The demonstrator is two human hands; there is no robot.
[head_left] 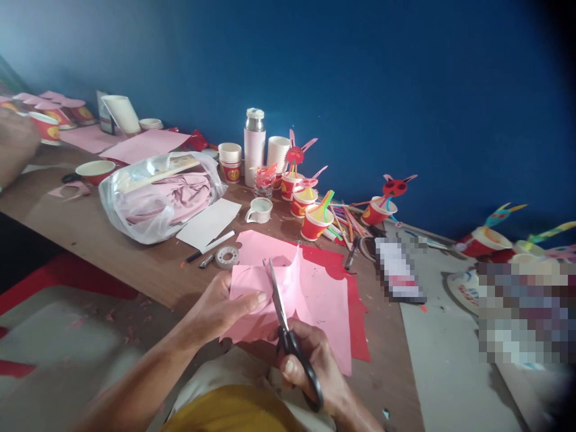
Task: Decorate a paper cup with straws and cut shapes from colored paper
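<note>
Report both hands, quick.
Left hand: closed, holding pink paper.
Right hand: closed on the black-handled scissors.

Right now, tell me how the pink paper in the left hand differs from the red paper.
The pink paper is held in the left hand, while the red paper lies on the table. The scissors are at the pink paper, but clear of the red paper. The pink paper is paler than the red paper. Both are thin sheets.
</note>
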